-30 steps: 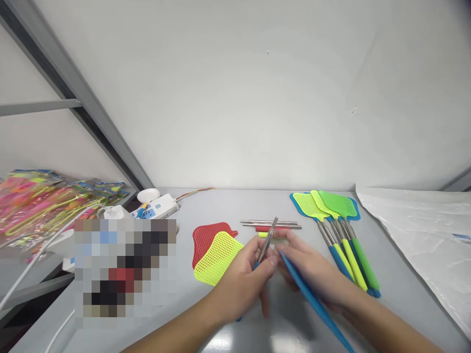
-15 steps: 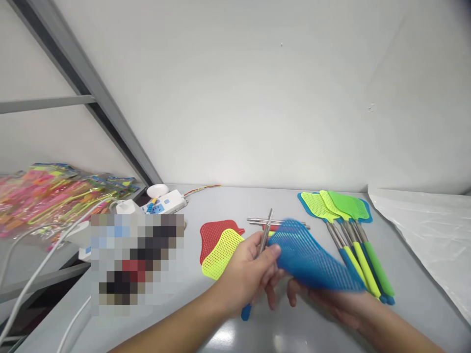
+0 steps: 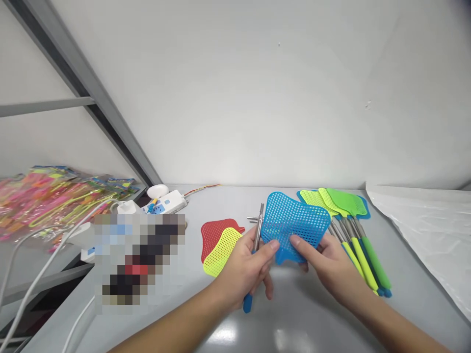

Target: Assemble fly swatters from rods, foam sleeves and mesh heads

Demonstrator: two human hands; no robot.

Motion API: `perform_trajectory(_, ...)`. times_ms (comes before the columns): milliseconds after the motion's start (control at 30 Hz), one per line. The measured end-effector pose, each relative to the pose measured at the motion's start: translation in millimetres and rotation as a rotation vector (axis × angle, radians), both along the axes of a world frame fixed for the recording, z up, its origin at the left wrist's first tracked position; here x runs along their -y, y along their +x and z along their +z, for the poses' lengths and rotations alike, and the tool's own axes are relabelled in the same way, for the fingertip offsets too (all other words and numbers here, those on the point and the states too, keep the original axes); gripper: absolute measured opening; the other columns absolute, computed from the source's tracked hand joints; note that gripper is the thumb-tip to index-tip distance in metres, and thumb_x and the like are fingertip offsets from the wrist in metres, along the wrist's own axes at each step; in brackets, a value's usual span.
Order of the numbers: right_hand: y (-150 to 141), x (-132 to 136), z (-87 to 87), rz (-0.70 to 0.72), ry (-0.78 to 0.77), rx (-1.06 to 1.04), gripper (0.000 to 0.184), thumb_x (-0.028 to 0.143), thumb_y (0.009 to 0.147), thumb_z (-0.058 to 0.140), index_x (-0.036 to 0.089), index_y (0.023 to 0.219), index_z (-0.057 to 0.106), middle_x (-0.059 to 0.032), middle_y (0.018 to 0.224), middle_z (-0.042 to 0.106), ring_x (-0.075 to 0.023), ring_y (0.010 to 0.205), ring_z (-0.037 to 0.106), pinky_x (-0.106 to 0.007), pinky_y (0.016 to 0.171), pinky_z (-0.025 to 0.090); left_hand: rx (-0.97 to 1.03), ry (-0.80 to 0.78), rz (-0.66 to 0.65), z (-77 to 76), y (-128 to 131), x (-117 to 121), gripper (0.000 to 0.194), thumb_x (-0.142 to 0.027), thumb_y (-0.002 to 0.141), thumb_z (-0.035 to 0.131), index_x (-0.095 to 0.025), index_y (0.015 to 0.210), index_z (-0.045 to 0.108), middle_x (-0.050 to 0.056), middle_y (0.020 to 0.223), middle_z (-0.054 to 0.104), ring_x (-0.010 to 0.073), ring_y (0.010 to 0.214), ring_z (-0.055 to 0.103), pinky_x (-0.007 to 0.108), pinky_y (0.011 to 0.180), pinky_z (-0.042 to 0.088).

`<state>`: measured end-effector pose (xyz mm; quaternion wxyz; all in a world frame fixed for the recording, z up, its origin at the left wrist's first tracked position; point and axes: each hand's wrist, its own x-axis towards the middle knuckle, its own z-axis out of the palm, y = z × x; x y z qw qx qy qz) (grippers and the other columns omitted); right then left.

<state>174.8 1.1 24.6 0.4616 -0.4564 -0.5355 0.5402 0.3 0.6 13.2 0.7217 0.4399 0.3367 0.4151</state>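
Note:
My left hand [image 3: 250, 262] is closed round a fly swatter handle, with its metal rod [image 3: 258, 223] pointing up and its blue grip [image 3: 248, 303] sticking out below. The left thumb also touches the lower left edge of a blue mesh swatter head [image 3: 294, 215]. My right hand [image 3: 327, 260] pinches that head near its lower right, thumb in front and fingers behind. The head's short neck points down, apart from the rod. Left of my hands a yellow swatter head [image 3: 223, 250] overlaps a red swatter head [image 3: 213, 235]. Metal rods [image 3: 252, 219] lie partly hidden behind them.
Several assembled fly swatters [image 3: 355, 230] lie together at the right, in green, yellow and blue. White sheeting [image 3: 415, 230] covers the far right. A power strip [image 3: 167, 202], white cables and a blurred-out patch [image 3: 140, 260] occupy the left. Bagged colourful items [image 3: 55, 201] fill a shelf.
The blue swatter head has turned upright to face me, its neck now downward. My right hand has come round from beneath it, thumb on its front. The rod stays in my left hand.

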Motion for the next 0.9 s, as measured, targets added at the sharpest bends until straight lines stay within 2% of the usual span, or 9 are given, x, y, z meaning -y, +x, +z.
perform_trajectory(100, 1.5, -1.1, 5.3, 0.003, 0.127, -0.015, 0.014, 0.037, 0.085, 0.067, 0.023, 0.085, 0.066, 0.0009, 0.075, 0.061, -0.0131, 0.069, 0.056, -0.025, 0.064, 0.047, -0.053, 0.018, 0.04, -1.6, -0.5, -1.9, 0.026, -0.041, 0.088, 0.064, -0.021, 0.097, 0.05, -0.015, 0.047, 0.036, 0.0016, 0.027, 0.022, 0.021, 0.039, 0.045)
perform_trajectory(200, 3.3, -1.2, 8.9, 0.085, 0.277, 0.059, 0.01, 0.029, 0.087, 0.065, 0.028, 0.096, 0.07, -0.0008, 0.09, 0.064, -0.0157, 0.087, 0.06, -0.029, 0.079, 0.049, -0.117, 0.054, 0.09, -0.2, -1.1, -2.4, 0.026, -0.04, 0.085, 0.067, -0.021, 0.096, 0.053, -0.015, 0.048, 0.036, 0.0015, 0.027, 0.027, 0.021, 0.041, 0.044)
perform_trajectory(267, 4.0, -0.3, 8.7, 0.082, 0.397, 0.139, 0.013, 0.024, 0.087, 0.065, 0.03, 0.095, 0.072, -0.0004, 0.089, 0.062, -0.0148, 0.085, 0.06, -0.027, 0.075, 0.049, -0.147, 0.07, 0.098, 0.9, -1.2, -1.9, 0.026, -0.042, 0.085, 0.066, -0.021, 0.094, 0.055, -0.014, 0.05, 0.038, 0.0015, 0.027, 0.029, 0.02, 0.04, 0.042)
perform_trajectory(367, 4.4, 2.0, 6.7, -0.004, 0.629, 0.233, 0.022, 0.014, 0.084, 0.067, 0.03, 0.098, 0.073, -0.0001, 0.085, 0.062, -0.0131, 0.077, 0.06, -0.024, 0.066, 0.049, -0.19, 0.094, 0.074, 0.8, -1.4, -1.2, 0.028, -0.046, 0.086, 0.065, -0.021, 0.095, 0.057, -0.012, 0.053, 0.042, 0.0019, 0.027, 0.032, 0.019, 0.035, 0.035)
perform_trajectory(500, 5.4, 6.7, 9.1, -0.033, 0.88, 0.323, 0.034, 0.005, 0.083, 0.062, 0.026, 0.108, 0.07, -0.0031, 0.088, 0.065, -0.0148, 0.078, 0.062, -0.027, 0.066, 0.051, -0.128, 0.08, 0.039, -0.3, -1.0, -1.6, 0.03, -0.047, 0.088, 0.062, -0.022, 0.104, 0.055, -0.013, 0.051, 0.037, 0.0016, 0.028, 0.027, 0.019, 0.039, 0.04)
perform_trajectory(600, 6.8, 10.2, 14.7, -0.13, 0.827, 0.322, 0.025, 0.008, 0.083, 0.064, 0.025, 0.1, 0.071, -0.0025, 0.087, 0.066, -0.0159, 0.077, 0.063, -0.028, 0.067, 0.052, -0.034, 0.018, 0.019, 1.0, -0.2, -2.6, 0.03, -0.05, 0.093, 0.051, -0.022, 0.102, 0.053, -0.012, 0.056, 0.043, 0.0004, 0.028, 0.022, 0.02, 0.038, 0.042)
perform_trajectory(733, 10.6, 7.5, 20.6, -0.465, 0.561, 0.173, 0.003, 0.023, 0.081, 0.072, 0.023, 0.082, 0.07, -0.001, 0.079, 0.068, -0.0169, 0.071, 0.065, -0.029, 0.066, 0.054, 0.009, -0.026, -0.052, 2.4, 0.4, -2.6, 0.035, -0.05, 0.098, 0.039, -0.02, 0.101, 0.056, -0.009, 0.06, 0.046, 0.001, 0.027, 0.023, 0.02, 0.035, 0.041)
perform_trajectory(767, 12.1, 4.8, 21.2, -0.503, 0.495, 0.098, 0.006, 0.028, 0.082, 0.072, 0.022, 0.081, 0.069, -0.0014, 0.078, 0.068, -0.0169, 0.068, 0.065, -0.03, 0.063, 0.054, 0.009, -0.031, -0.093, 2.1, 0.3, -2.2, 0.036, -0.049, 0.098, 0.037, -0.019, 0.1, 0.057, -0.009, 0.059, 0.047, 0.0011, 0.027, 0.024, 0.02, 0.035, 0.042)
perform_trajectory(900, 17.0, -7.1, 20.9, -0.459, 0.295, -0.235, 0.021, 0.038, 0.087, 0.065, 0.02, 0.077, 0.061, 0.0014, 0.067, 0.061, -0.0121, 0.049, 0.055, -0.028, 0.047, 0.049, -0.022, -0.036, -0.262, -0.8, -0.1, 0.8, 0.038, -0.048, 0.098, 0.037, -0.017, 0.099, 0.059, -0.008, 0.061, 0.048, 0.0008, 0.028, 0.028, 0.019, 0.037, 0.045)
